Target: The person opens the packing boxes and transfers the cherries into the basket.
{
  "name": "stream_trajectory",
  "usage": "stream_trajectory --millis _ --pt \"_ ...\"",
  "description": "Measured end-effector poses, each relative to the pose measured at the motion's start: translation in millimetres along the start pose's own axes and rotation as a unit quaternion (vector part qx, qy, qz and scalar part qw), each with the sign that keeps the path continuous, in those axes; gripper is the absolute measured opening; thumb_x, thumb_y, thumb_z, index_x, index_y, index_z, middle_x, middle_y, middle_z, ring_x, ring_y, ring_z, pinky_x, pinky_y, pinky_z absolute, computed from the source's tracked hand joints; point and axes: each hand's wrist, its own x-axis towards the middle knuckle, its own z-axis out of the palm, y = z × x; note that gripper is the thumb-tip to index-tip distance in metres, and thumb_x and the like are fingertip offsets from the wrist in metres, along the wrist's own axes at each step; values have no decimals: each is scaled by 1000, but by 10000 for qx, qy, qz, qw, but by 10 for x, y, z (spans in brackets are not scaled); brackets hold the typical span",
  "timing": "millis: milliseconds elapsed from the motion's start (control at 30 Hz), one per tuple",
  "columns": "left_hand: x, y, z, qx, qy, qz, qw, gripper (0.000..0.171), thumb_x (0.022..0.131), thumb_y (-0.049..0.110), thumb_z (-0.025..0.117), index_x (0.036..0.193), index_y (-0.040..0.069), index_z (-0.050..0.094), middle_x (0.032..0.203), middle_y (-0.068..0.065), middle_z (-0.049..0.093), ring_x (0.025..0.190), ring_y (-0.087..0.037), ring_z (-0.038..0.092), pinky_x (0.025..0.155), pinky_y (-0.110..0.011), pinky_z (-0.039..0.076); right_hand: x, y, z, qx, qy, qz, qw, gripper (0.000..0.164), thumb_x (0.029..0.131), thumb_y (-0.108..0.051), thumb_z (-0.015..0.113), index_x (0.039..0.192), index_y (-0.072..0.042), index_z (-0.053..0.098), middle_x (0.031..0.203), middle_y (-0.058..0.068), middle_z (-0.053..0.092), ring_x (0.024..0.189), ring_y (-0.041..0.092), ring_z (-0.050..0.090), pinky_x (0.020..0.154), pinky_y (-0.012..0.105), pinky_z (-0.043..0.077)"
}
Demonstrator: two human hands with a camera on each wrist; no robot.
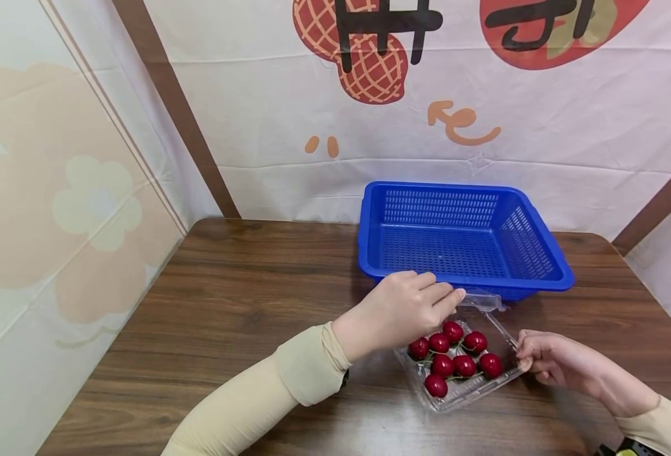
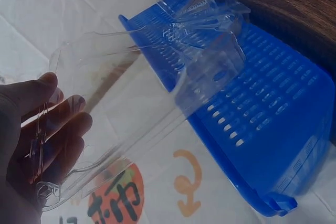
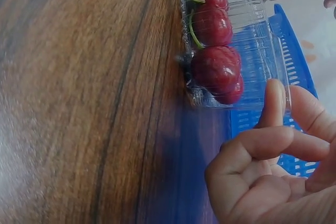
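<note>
A clear plastic clamshell box (image 1: 472, 398) with several dark red cherries (image 1: 442, 365) and green stems in it is tilted on the brown table. Its hinged lid (image 2: 152, 124) stands raised. My left hand (image 1: 406, 310) holds the lid's edge, thumb on one side and fingers on the other in the left wrist view. At the box's right corner, my right hand (image 1: 566, 367) pinches the rim between thumb and forefinger. The right wrist view shows this pinch beside the cherries (image 3: 215, 69). In the head view, my left hand hides most of the lid.
A blue plastic basket (image 1: 466, 280) with slotted walls stands right behind the box, near the table's back edge. The wooden table (image 1: 227, 304) extends to the left. Behind it hangs a white printed cloth (image 1: 256, 95), with another pale flower-printed sheet (image 1: 45, 209) at the left.
</note>
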Motion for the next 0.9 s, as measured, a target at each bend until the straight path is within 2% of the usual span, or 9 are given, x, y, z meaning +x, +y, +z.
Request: stream_trajectory --millis 200,467,633,800,900 --pt "-19 -36 -8 99 118 66 9999 24 95 22 52 103 17 74 87 10 70 67 -5 59 55 -15 45 10 -37 -16 -60 122 104 9999 25 89 -5 39 80 -22 56 77 -13 59 60 -3 43 57 15 38" --pt "-69 -51 -42 157 59 84 9998 24 96 22 52 104 18 74 88 10 71 67 -5 60 54 -15 43 -8 -40 -61 -26 324 113 9994 23 91 -7 42 85 -21 58 78 -13 60 61 -4 47 60 14 41" --pt "-114 -65 -82 161 3 -32 9999 23 96 22 52 105 18 73 90 10 71 66 -6 60 53 -16 41 -22 -33 -67 53 425 64 9991 20 92 -7 44 88 -21 59 80 -11 61 66 -4 52 64 12 46" --pt "-157 -92 -130 88 -99 -207 9997 22 95 24 55 106 17 73 90 9 72 64 -5 61 50 -16 40 -29 -37 -84 355 384 -60 9986 25 92 -2 42 92 -19 61 81 -10 61 71 -5 55 75 14 52" --pt "-183 -108 -147 83 -101 -278 9995 22 92 27 59 104 16 73 89 9 72 62 -5 61 50 -16 41 -32 -49 -95 431 419 -67 9982 26 92 -1 42 92 -18 62 81 -10 61 73 -4 57 76 15 52"
